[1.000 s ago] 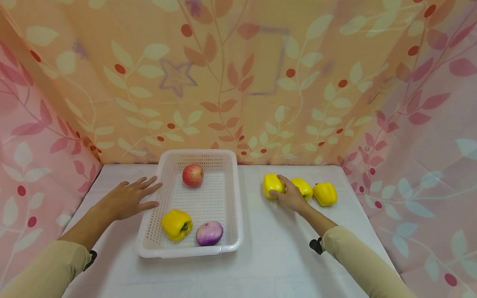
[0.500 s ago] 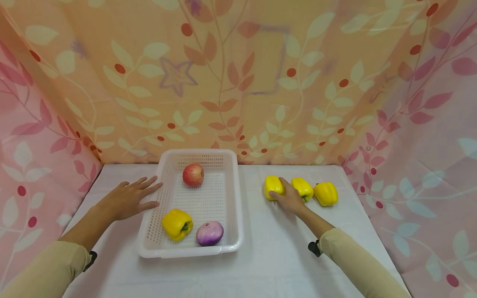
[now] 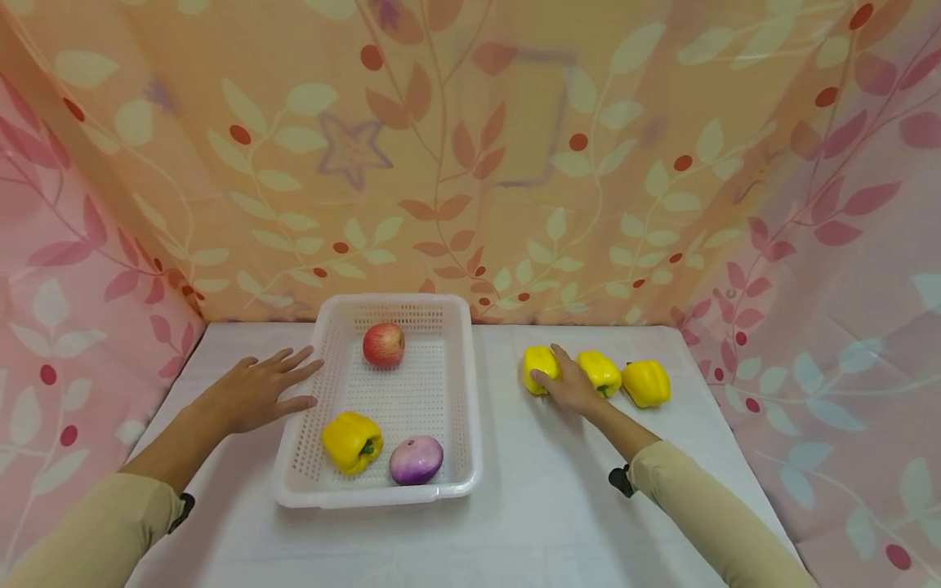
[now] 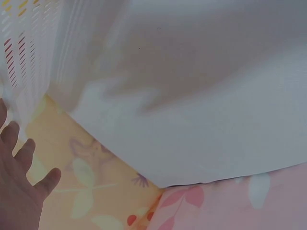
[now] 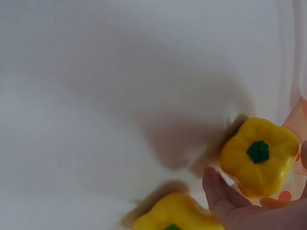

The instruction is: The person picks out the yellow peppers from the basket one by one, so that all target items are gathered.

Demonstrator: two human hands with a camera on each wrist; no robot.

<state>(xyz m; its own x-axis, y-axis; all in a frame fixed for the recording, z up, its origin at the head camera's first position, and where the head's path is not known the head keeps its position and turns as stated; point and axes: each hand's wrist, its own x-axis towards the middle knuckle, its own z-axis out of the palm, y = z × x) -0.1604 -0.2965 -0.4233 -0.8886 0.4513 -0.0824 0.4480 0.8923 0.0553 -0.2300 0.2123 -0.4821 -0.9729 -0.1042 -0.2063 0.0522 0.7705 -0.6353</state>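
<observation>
My right hand point(image 3: 575, 390) grips the leftmost yellow bell pepper point(image 3: 537, 369) of three on the table, thumb in front and fingers behind it. In the right wrist view that bell pepper point(image 5: 259, 155) shows its green stem, and other fingertips point(image 5: 211, 178) hang beside it. My left hand point(image 3: 246, 396) is spread at the left rim of the white basket point(image 3: 474, 408), holding nothing. Inside the basket lie a red apple point(image 3: 384, 345), another yellow bell pepper point(image 3: 352, 442) and a purple eggplant-coloured, rounded vegetable point(image 3: 416, 461).
Right of the gripped pepper are a second yellow bell pepper point(image 3: 600, 373) and a third yellow bell pepper point(image 3: 646, 384). A white cloth covers the table point(image 3: 529, 506). Patterned curtains point(image 3: 470, 163) close off the back and both sides.
The gripped bell pepper has shifted very slightly toward the person and away from its neighbour, with the right hand. The left hand and the basket's contents stay as they were.
</observation>
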